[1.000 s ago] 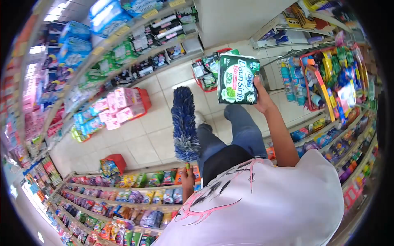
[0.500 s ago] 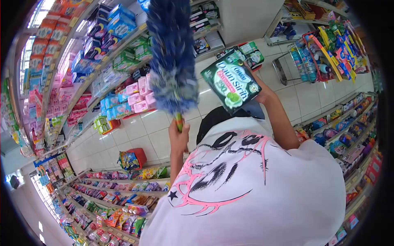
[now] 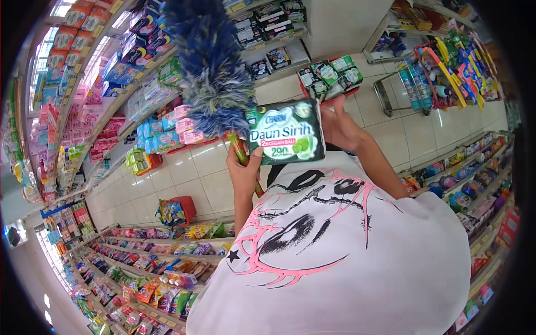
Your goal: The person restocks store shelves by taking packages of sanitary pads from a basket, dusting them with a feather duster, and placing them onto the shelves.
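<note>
A blue and grey fluffy duster (image 3: 215,72) stands upright at the upper middle. My left hand (image 3: 244,170) is closed around its green handle, and the thumb also presses on the lower left corner of a dark green pack of Charm Daun Sirih pads (image 3: 286,133). The pack faces me, almost level, partly in front of the duster's lower tuft. Beside the pack's right edge is my right hand (image 3: 341,131), its fingers stretched and apart. Whether its palm still touches the pack I cannot tell.
Shelves of packaged goods (image 3: 134,72) run along the left. A red basket of green packs (image 3: 329,78) sits on the tiled floor (image 3: 391,139) ahead. Further right is a loaded trolley (image 3: 441,78). Another red basket (image 3: 183,209) stands near the lower shelves (image 3: 162,251).
The pack has moved left from my right hand to my left, turning level. My right hand has opened beside it. The duster has shifted slightly left.
</note>
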